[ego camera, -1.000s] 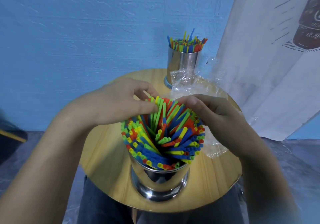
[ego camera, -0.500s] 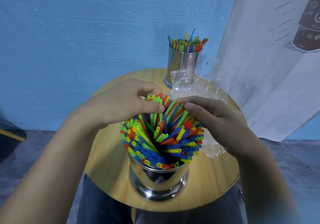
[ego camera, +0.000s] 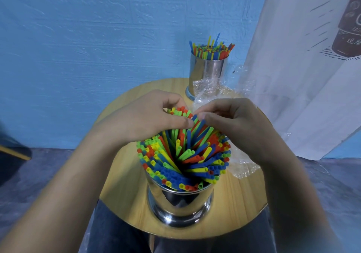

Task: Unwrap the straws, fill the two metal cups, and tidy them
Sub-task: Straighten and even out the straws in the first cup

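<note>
Left hand (ego camera: 148, 119) seemingly hides some far straws (ego camera: 185, 155).

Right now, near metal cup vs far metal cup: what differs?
Straws in the near metal cup splay outward; those in the far metal cup stand nearly upright. The left hand and right hand pinch the near cup's straws; the far cup is untouched. Shared: shiny metal, mixed-colour straws.
</note>
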Motion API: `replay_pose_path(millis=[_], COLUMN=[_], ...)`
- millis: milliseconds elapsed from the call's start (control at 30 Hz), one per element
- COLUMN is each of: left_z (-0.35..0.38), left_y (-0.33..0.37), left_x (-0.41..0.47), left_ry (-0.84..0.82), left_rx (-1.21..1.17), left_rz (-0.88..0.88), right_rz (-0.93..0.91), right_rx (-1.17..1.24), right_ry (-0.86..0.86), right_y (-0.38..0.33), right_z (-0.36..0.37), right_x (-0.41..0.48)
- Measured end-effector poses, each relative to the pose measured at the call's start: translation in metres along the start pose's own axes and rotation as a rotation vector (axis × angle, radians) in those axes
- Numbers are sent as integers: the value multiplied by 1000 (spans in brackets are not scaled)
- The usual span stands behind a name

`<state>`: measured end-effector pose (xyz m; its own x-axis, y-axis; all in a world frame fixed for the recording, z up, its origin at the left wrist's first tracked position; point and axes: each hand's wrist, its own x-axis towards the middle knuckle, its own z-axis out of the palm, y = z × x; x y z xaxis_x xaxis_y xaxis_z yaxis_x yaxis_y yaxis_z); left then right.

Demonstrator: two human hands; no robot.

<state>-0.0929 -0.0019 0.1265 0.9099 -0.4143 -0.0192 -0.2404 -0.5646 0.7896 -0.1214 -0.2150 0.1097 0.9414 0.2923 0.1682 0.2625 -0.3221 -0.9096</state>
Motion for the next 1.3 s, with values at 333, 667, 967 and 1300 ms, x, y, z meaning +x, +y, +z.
replay_pose_path(millis=[333, 667, 967, 1300], left_z=[1, -2, -10, -11], left_y=[5, 11, 16, 11], left_x=[-1, -1, -1, -2], left_ry=[-26, 233, 529, 741], left_rx=[19, -299, -668, -773], left_rz=[126, 384, 409, 407], right_rz=[-124, -141, -115, -169], right_rx=[47, 123, 75, 81], right_ry=[181, 239, 181, 155], right_y=[5, 7, 10, 11], right_z=[4, 8, 8, 6], right_x=[-1, -5, -6, -7])
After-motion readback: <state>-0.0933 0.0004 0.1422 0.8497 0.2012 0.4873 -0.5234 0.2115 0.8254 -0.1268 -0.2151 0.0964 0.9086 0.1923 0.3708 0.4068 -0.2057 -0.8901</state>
